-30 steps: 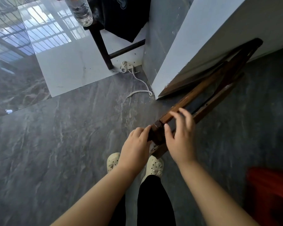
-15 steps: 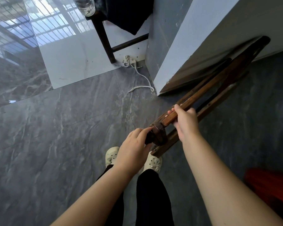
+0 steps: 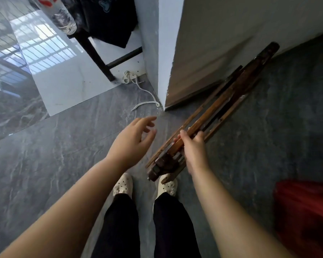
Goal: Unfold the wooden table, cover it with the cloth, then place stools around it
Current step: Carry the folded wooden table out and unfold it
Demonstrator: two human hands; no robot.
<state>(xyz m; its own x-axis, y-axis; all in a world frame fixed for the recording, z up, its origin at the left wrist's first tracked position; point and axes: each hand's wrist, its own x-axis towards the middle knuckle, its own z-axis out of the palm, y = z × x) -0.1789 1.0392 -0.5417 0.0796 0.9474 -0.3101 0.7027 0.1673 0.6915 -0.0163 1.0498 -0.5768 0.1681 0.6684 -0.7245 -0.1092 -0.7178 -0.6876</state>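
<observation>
The folded wooden table (image 3: 224, 101) is a flat bundle of dark brown slats and legs. It leans at a slant, its far end by the base of the white wall (image 3: 222, 34) and its near end raised above my feet. My right hand (image 3: 193, 146) grips one of its long bars near the lower end, fingers curled round the wood. My left hand (image 3: 134, 138) hovers to the left of the table with fingers spread, touching nothing. A red stool (image 3: 306, 216), blurred, shows at the lower right edge. No cloth is in view.
A dark chair (image 3: 93, 47) with black clothing draped on it and a plastic bottle (image 3: 62, 17) stands at the back left. A white cable and plug (image 3: 136, 84) lie by the wall corner. Grey marble floor (image 3: 45, 164) spreads to the left.
My left hand has let go of the table's near end and moved up and left, now open in the air. My right hand keeps its grip on the bar.
</observation>
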